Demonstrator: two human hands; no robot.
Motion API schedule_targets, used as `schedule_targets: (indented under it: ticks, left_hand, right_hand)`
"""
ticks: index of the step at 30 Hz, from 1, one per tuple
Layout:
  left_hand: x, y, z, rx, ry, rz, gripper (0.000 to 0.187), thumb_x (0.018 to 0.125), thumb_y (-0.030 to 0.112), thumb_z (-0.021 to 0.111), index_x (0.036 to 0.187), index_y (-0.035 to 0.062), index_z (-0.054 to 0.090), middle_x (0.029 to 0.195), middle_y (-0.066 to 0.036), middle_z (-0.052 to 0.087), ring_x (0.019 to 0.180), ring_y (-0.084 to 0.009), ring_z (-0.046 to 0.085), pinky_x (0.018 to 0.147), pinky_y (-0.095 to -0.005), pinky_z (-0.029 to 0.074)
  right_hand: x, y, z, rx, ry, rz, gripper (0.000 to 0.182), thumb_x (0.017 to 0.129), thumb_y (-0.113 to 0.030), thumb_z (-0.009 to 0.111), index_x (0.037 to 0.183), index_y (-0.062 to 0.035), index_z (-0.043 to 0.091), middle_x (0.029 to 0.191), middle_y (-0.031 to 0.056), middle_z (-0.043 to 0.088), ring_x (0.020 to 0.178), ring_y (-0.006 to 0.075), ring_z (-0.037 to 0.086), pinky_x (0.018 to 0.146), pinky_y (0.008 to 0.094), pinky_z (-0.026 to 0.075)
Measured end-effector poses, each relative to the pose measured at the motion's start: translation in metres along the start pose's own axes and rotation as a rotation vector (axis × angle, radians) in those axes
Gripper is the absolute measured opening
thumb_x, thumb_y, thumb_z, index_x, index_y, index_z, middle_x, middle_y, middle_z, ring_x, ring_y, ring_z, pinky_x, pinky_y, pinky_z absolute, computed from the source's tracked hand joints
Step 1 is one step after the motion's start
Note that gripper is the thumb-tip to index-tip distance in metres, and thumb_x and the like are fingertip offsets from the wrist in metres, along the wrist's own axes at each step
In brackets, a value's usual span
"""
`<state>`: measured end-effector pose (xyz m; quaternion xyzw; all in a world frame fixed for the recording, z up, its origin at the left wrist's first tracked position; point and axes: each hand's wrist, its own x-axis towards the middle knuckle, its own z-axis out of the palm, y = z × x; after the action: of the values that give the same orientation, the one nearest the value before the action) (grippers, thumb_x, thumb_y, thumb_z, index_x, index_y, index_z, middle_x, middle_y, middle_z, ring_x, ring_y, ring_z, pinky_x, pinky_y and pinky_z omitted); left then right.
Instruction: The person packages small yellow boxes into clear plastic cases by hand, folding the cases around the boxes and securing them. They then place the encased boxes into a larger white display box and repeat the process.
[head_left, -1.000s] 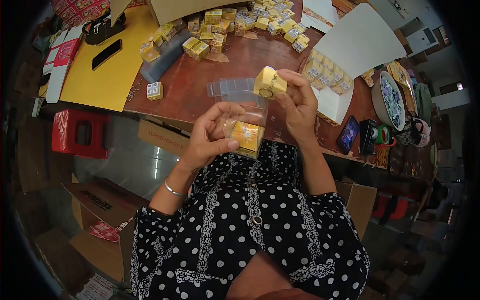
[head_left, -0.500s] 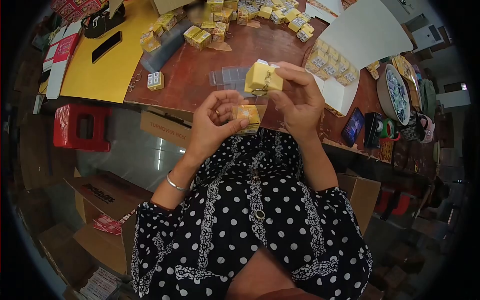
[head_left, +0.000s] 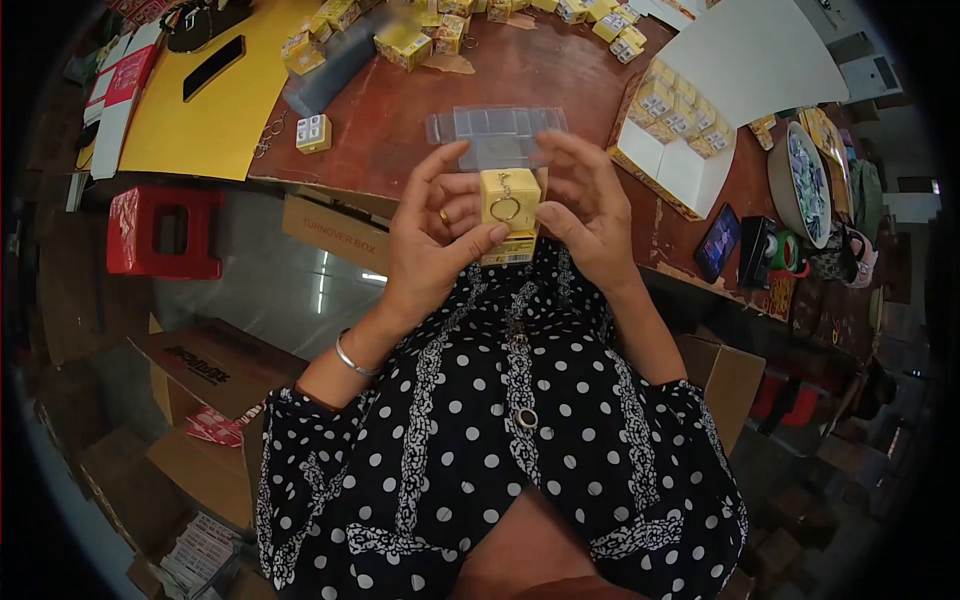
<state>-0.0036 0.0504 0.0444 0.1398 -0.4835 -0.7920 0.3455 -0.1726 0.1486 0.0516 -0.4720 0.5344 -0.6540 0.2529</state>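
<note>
Between my two hands a yellow cube (head_left: pixel 508 190) with a metal keyring and short chain sits at the top of a small printed yellow box (head_left: pixel 510 250). My left hand (head_left: pixel 435 225) holds the box from the left, its thumb at the front edge. On the other side, my right hand (head_left: pixel 588 215) has its thumb against the cube's right side, with the fingers curved behind. Clear plastic packaging (head_left: pixel 485 125) lies on the table just beyond my fingertips. How far the cube sits inside the box is hard to tell.
A white-topped cube (head_left: pixel 313 133) and a phone (head_left: pixel 214 68) lie to the left. At the right are an open carton (head_left: pixel 685 180) with rows of yellow cubes, a tablet (head_left: pixel 717 242) and a bowl of packets (head_left: pixel 798 185). A red stool (head_left: pixel 165 232) stands at the left.
My right hand has lowered the yellow cube from above onto the small box. The cube has turned, so its keyring faces me. The view has shifted slightly.
</note>
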Motion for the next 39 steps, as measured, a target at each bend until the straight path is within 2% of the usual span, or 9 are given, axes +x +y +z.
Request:
schedule_targets:
  ticks: [4, 8, 11, 15, 21, 23, 31, 37, 39]
  left_hand:
    - [-0.017, -0.015, -0.002, 0.033, -0.031, -0.095, 0.062, 0.091, -0.002, 0.073, 0.146, 0.0030, 0.045, 0.128, -0.011, 0.058, 0.117, -0.0195, 0.063, 0.097, -0.0309, 0.056]
    - [-0.043, -0.043, -0.015, -0.007, -0.121, -0.288, 0.050, 0.094, 0.003, 0.072, 0.139, 0.0018, 0.052, 0.129, -0.008, 0.056, 0.118, -0.0184, 0.062, 0.099, -0.0300, 0.054]
    - [-0.055, -0.062, -0.028, 0.211, -0.178, -0.200, 0.026, 0.095, 0.006, 0.071, 0.120, 0.0016, 0.064, 0.136, -0.008, 0.046, 0.118, -0.0175, 0.061, 0.101, -0.0313, 0.055]
    - [-0.056, -0.060, -0.026, 0.204, -0.176, -0.176, 0.021, 0.094, 0.006, 0.071, 0.114, 0.0021, 0.066, 0.131, -0.009, 0.052, 0.121, -0.0166, 0.058, 0.105, -0.0343, 0.055]
    - [-0.050, -0.060, -0.028, 0.057, -0.142, -0.273, 0.022, 0.089, 0.001, 0.076, 0.108, 0.0013, 0.065, 0.120, -0.007, 0.058, 0.116, -0.0164, 0.061, 0.102, -0.0340, 0.057]
    - [-0.050, -0.058, -0.032, 0.114, -0.151, -0.266, 0.024, 0.087, 0.000, 0.077, 0.108, 0.0017, 0.066, 0.119, -0.007, 0.058, 0.115, -0.0165, 0.061, 0.101, -0.0345, 0.058]
    - [-0.050, -0.051, -0.032, 0.228, -0.215, -0.232, 0.025, 0.085, 0.003, 0.080, 0.107, 0.0029, 0.068, 0.118, -0.007, 0.057, 0.113, -0.0165, 0.062, 0.098, -0.0358, 0.060]
    - [-0.046, -0.048, -0.032, 0.381, -0.254, -0.096, 0.018, 0.085, 0.007, 0.080, 0.100, 0.0004, 0.072, 0.111, -0.009, 0.066, 0.096, -0.0152, 0.069, 0.084, -0.0297, 0.060]
    - [-0.041, -0.041, -0.026, 0.534, -0.253, -0.007, 0.012, 0.085, 0.004, 0.079, 0.094, -0.0003, 0.074, 0.096, -0.008, 0.070, 0.084, -0.0135, 0.070, 0.077, -0.0268, 0.059]
  right_hand:
    - [-0.041, 0.011, -0.001, 0.112, -0.080, 0.223, 0.046, 0.094, -0.006, 0.068, 0.137, -0.0003, 0.053, 0.134, 0.0119, 0.053, 0.118, 0.0189, 0.060, 0.096, 0.0322, 0.054]
    - [-0.082, 0.032, -0.007, 0.066, -0.078, 0.204, 0.038, 0.094, -0.005, 0.066, 0.131, 0.0011, 0.055, 0.133, 0.0112, 0.052, 0.117, 0.0192, 0.061, 0.094, 0.0316, 0.056]
    - [-0.106, 0.034, -0.006, 0.007, -0.110, 0.292, 0.031, 0.094, -0.003, 0.066, 0.123, 0.0016, 0.057, 0.132, 0.0115, 0.053, 0.120, 0.0201, 0.060, 0.095, 0.0326, 0.056]
    - [-0.114, 0.035, 0.000, 0.098, -0.052, 0.294, 0.027, 0.092, 0.001, 0.067, 0.116, 0.0028, 0.057, 0.132, 0.0151, 0.054, 0.124, 0.0222, 0.059, 0.101, 0.0362, 0.054]
    - [-0.106, 0.040, 0.001, 0.275, 0.034, 0.218, 0.024, 0.091, 0.000, 0.070, 0.111, 0.0029, 0.059, 0.130, 0.0178, 0.058, 0.123, 0.0231, 0.060, 0.106, 0.0370, 0.050]
    - [-0.104, 0.044, -0.009, -0.024, -0.181, 0.105, 0.020, 0.090, -0.001, 0.073, 0.107, 0.0028, 0.064, 0.119, 0.0152, 0.064, 0.120, 0.0218, 0.061, 0.103, 0.0348, 0.051]
    - [-0.091, 0.023, -0.005, 0.206, -0.117, 0.338, 0.013, 0.090, -0.001, 0.074, 0.098, 0.0023, 0.066, 0.110, 0.0126, 0.067, 0.112, 0.0178, 0.063, 0.098, 0.0322, 0.053]
    - [-0.081, 0.007, -0.006, 0.149, -0.130, 0.514, 0.013, 0.089, -0.002, 0.075, 0.093, 0.0020, 0.064, 0.108, 0.0126, 0.067, 0.103, 0.0156, 0.066, 0.095, 0.0302, 0.055]
    - [-0.078, 0.006, -0.006, 0.136, -0.146, 0.509, 0.013, 0.089, -0.002, 0.076, 0.093, 0.0017, 0.064, 0.107, 0.0120, 0.067, 0.101, 0.0152, 0.066, 0.093, 0.0294, 0.056]
